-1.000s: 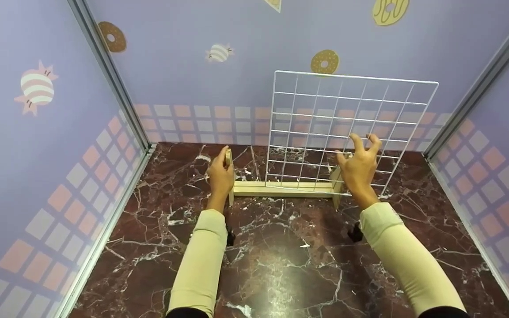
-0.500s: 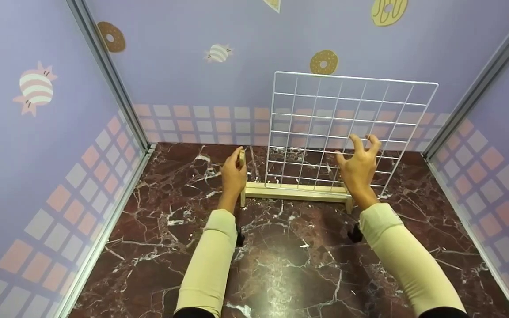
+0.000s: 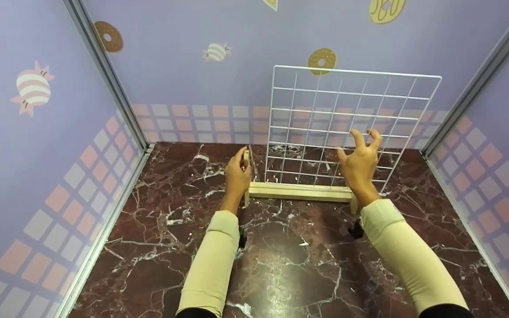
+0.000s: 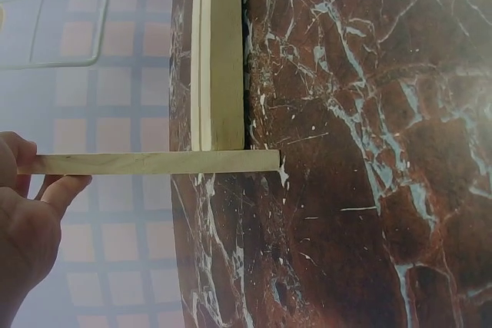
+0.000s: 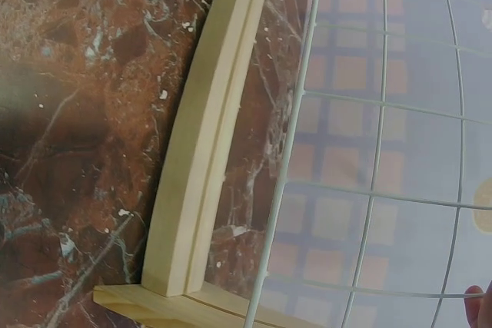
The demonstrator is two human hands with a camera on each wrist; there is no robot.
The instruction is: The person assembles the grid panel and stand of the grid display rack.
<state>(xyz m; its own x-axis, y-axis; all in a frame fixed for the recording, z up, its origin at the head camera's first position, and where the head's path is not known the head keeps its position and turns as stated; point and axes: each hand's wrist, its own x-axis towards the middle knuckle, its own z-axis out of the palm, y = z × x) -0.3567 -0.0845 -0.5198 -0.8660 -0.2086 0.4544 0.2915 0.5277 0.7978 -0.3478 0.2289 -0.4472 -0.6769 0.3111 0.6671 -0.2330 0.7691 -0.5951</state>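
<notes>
My left hand [image 3: 237, 174] pinches the upright left end board of a pale wooden stand [image 3: 301, 191], thumb and fingers on its upper part. In the left wrist view that end board [image 4: 154, 163] runs crosswise to the grooved bar. My right hand [image 3: 359, 163] grips a white wire grid panel [image 3: 360, 71] by its wires, fingers bent and spread. The panel leans upright, its bottom edge close over the grooved bar [image 5: 204, 128] and its right side past the stand's right end. My right hand partly hides that end in the head view.
A dark red marbled surface [image 3: 290, 247] with white veins lies under the stand. Lilac walls with printed sweets and doughnuts enclose the back [image 3: 170, 79] and both sides. Grey metal corner posts [image 3: 106, 70] stand left and right.
My left hand has slid the stand to the right, under the grid panel. The panel has risen slightly in my right hand, which otherwise stays nearly in place.
</notes>
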